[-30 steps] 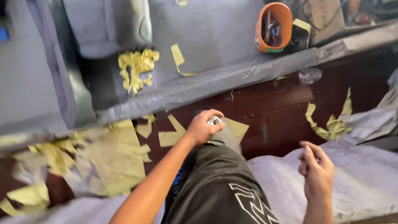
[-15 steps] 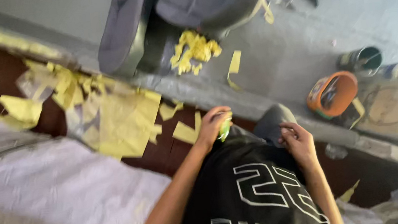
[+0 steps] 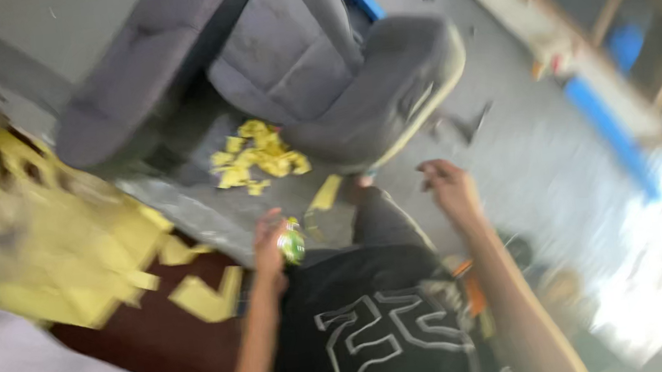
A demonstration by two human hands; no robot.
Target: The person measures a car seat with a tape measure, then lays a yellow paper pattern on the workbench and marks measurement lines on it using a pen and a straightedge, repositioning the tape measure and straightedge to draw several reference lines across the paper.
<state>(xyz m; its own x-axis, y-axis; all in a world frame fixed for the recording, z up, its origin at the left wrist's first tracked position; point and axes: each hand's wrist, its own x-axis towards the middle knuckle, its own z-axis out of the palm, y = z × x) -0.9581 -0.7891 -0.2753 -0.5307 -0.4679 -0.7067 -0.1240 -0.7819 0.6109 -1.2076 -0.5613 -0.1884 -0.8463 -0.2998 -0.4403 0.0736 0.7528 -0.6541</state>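
The head view is blurred by motion. My left hand [image 3: 271, 244] is closed around a small green and white object [image 3: 292, 241] held in front of my black shirt with white print [image 3: 375, 336]. My right hand [image 3: 449, 188] is raised beside it with the fingers loosely curled and apart, holding nothing. Both hands hover above my knee in grey trousers [image 3: 381, 218]. A grey car seat [image 3: 316, 62] stands on the grey floor just beyond the hands.
Yellow paper scraps [image 3: 256, 155] lie under the seat's front. More torn yellow sheets [image 3: 42, 230] cover a dark red-brown surface [image 3: 157, 342] at the left. A wooden frame [image 3: 555, 24] and blue parts [image 3: 606, 131] stand at the right.
The view has swung round and up, bringing the car seat to the middle. My left hand still grips the small green object; my right hand has lifted away to the right.
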